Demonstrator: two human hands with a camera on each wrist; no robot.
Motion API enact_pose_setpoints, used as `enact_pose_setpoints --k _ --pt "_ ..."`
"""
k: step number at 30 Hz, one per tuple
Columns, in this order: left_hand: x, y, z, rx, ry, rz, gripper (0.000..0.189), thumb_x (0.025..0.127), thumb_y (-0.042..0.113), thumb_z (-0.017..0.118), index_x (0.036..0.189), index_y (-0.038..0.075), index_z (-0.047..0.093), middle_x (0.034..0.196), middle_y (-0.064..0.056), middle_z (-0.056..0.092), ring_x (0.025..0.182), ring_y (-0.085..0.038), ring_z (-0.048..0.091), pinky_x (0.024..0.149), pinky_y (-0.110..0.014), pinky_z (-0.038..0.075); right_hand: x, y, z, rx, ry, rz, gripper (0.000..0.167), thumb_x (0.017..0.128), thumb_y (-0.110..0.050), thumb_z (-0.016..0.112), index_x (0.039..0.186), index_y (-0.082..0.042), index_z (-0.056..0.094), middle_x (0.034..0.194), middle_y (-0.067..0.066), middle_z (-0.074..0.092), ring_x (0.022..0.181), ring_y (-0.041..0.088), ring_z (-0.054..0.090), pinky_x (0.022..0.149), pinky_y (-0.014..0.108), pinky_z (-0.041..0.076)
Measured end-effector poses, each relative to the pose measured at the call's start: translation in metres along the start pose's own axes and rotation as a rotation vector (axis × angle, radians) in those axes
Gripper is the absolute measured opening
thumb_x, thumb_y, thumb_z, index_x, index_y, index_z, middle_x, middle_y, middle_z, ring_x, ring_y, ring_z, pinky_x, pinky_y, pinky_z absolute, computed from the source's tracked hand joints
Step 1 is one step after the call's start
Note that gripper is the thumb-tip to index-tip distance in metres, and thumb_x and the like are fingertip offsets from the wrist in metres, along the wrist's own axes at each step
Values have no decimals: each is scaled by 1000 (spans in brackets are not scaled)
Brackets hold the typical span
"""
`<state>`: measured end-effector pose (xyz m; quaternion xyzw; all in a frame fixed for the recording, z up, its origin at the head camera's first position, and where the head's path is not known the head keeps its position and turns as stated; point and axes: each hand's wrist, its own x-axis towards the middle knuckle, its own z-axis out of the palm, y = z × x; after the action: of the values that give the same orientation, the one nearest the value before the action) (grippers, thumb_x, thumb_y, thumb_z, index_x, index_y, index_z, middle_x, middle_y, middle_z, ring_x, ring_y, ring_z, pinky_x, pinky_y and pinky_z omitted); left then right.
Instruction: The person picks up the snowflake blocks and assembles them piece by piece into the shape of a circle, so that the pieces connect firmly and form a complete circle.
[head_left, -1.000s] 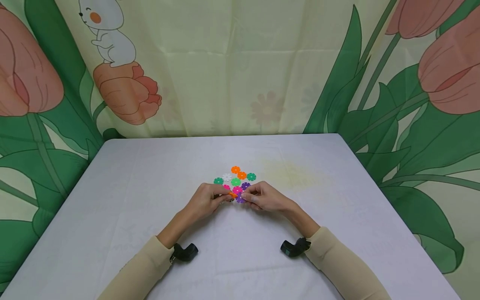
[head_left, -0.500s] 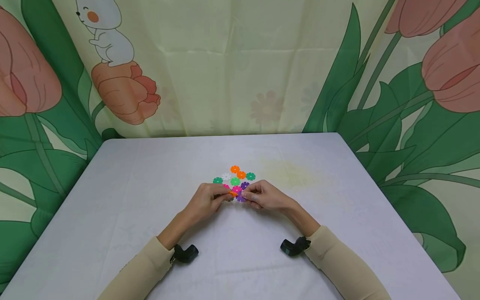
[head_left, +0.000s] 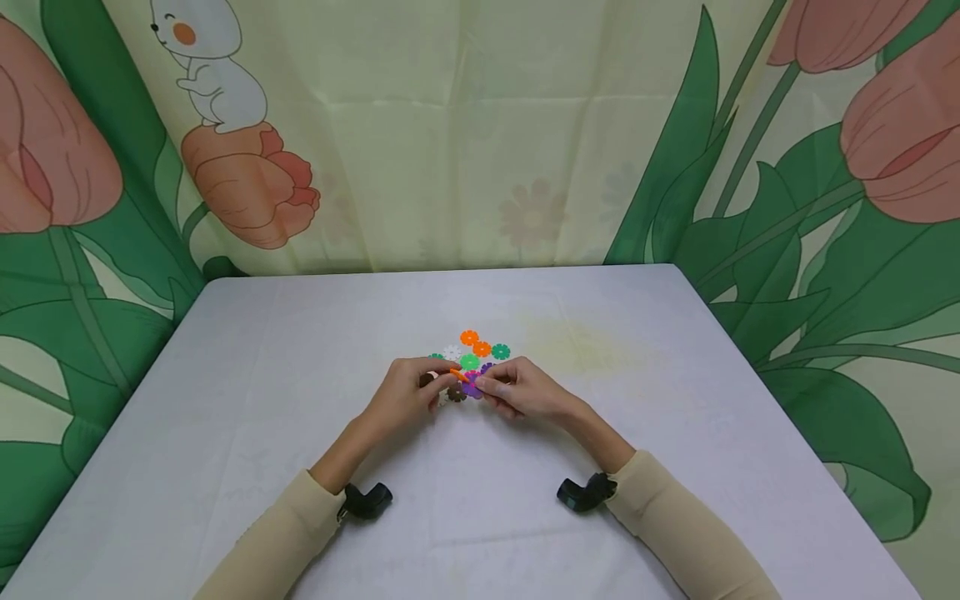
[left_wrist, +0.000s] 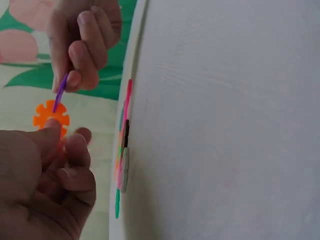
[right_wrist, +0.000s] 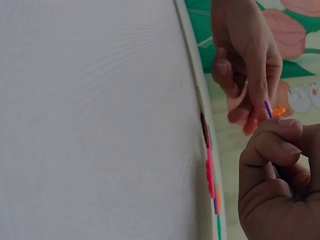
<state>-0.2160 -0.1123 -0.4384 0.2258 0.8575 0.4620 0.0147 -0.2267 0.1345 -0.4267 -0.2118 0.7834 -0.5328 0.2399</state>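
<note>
Over the middle of the table, both hands meet close together. My left hand (head_left: 401, 393) pinches an orange notched flower-shaped disc (left_wrist: 62, 118) between thumb and fingers. My right hand (head_left: 534, 390) pinches a purple notched disc (left_wrist: 60, 92), held edge-on to the orange one. The two discs meet at their rims, the purple edge overlapping a notch of the orange disc in the left wrist view. Fingers cover part of each disc. In the right wrist view the purple disc (right_wrist: 268, 108) shows only as a thin edge.
Several loose discs lie flat just behind and below the hands, among them an orange disc (head_left: 469, 337), a green disc (head_left: 501, 352), a white disc (head_left: 452, 352) and a brown disc (head_left: 457, 394). A white cloth covers the table (head_left: 480, 533). A printed curtain (head_left: 465, 167) hangs behind it.
Both hands have shifted slightly left and up with the orange and purple discs. The brown disc on the table now shows more between them.
</note>
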Motion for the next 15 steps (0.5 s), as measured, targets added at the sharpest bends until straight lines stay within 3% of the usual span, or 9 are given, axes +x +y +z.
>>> enact_pose_setpoints --k 4,8,11,15 --pt "0 1 3 -57 -75 -112 27 108 26 63 114 6 79 79 -7 74 54 -12 55 53 -22 41 1 0 4 24 50 46 39 110 -25 59 96 11 65 65 -1 55 52 12 45 48 22 37" --pt "0 3 6 -208 -199 -187 37 112 31 54 105 4 78 88 -10 78 55 -12 53 51 -22 40 3 1 6 27 93 59 36 109 -25 60 96 9 66 68 0 55 53 13 44 48 22 36" --pt "0 3 7 -295 -224 -203 37 111 30 55 104 1 76 88 -13 75 56 -12 50 50 -22 39 3 0 8 2 80 38 36 110 -25 59 96 8 65 67 0 53 52 13 43 49 22 35" --pt "0 3 8 -375 -224 -242 37 110 32 59 103 -1 74 79 -8 68 56 -12 47 51 -21 37 3 -1 10 -8 61 13 36 110 -26 57 97 7 64 67 0 52 52 13 42 49 23 34"
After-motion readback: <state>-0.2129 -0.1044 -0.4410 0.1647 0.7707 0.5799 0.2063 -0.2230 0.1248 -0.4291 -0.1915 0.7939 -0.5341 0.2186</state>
